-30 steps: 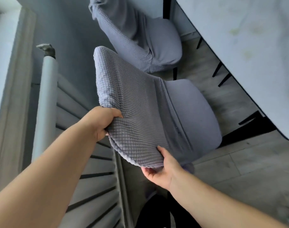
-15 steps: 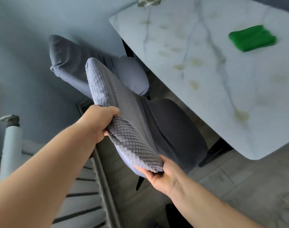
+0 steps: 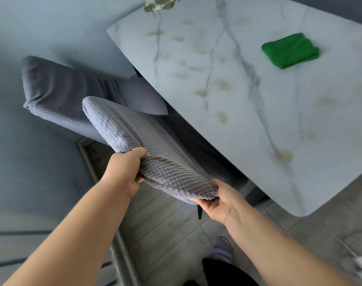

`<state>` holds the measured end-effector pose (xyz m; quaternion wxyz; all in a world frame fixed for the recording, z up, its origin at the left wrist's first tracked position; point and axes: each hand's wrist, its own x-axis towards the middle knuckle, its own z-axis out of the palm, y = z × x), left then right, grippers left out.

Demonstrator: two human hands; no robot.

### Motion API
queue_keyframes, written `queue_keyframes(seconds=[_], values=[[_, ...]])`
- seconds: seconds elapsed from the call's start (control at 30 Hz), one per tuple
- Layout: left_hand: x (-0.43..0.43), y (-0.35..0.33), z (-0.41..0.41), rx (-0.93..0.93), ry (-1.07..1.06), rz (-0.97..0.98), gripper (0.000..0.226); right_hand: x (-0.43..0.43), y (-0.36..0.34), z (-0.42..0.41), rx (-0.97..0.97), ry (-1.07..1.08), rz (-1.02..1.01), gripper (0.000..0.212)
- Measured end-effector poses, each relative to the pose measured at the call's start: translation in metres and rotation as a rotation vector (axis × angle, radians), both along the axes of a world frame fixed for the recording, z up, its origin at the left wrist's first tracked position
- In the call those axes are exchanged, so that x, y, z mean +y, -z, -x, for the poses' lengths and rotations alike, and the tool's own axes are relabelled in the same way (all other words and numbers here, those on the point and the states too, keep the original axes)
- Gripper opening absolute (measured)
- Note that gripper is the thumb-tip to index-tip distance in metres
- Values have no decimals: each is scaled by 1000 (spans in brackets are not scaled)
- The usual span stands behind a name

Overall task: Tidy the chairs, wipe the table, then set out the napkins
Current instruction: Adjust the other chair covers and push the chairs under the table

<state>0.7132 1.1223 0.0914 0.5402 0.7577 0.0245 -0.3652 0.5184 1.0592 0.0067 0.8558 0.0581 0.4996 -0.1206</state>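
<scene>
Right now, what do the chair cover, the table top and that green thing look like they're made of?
Chair cover: stretchy knitted fabric, grey, matte, judging by its waffle texture and how it bunches under both hands. Table top: looks like white marble or a marble-look slab, smooth with grey veins and yellowish stains. Green cloth: soft folded textile, possibly microfibre; too blurred to be sure.

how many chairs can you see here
2. The near chair is gripped at its backrest by the left hand and right hand, seat tucked under the table. The far chair stands just beyond it. Others may be out of view.
</scene>
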Motion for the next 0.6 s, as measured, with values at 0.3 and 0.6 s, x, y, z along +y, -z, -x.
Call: queue_keyframes(seconds=[0.3, 0.6], values=[[-38, 25, 32, 64, 38, 27, 14, -33, 32, 27, 72, 81, 56, 17], [-50, 29, 43, 57, 78, 87, 14, -36, 47, 34, 59, 134, 15, 8]])
